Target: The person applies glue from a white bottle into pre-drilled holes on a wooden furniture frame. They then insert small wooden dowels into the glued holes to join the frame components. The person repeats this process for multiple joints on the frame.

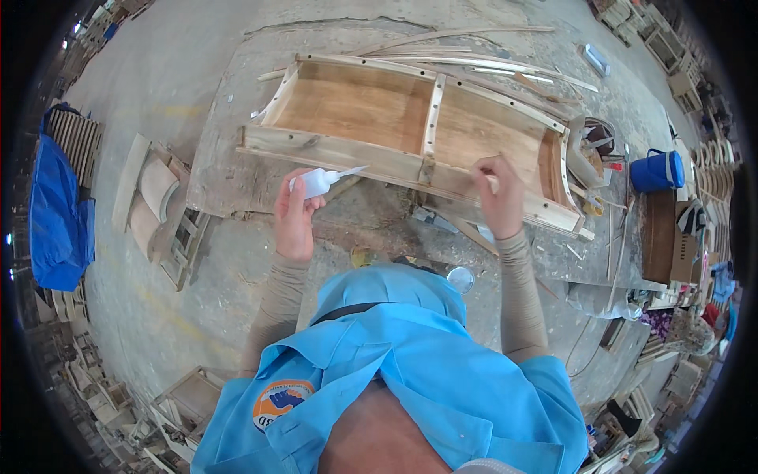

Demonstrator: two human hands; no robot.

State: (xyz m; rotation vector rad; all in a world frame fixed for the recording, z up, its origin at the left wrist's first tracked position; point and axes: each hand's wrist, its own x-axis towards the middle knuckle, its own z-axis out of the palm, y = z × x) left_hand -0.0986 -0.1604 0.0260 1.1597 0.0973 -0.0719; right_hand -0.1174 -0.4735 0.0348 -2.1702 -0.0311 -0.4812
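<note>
A curved wooden frame (410,118) with plywood panels and a middle rib lies on a worn worktable (237,189). My left hand (296,213) holds a white glue bottle (320,182), its thin nozzle pointing right toward the frame's near rail. My right hand (497,193) rests on that near rail further right, fingers pinched on the wood; whether it holds something small I cannot tell.
Thin wood strips (474,63) lie behind the frame. A blue bucket (657,170) stands at the right, a blue cloth (55,213) at the left. Curved wooden parts (154,205) lie left of the table, and wooden crates (189,403) on the floor below.
</note>
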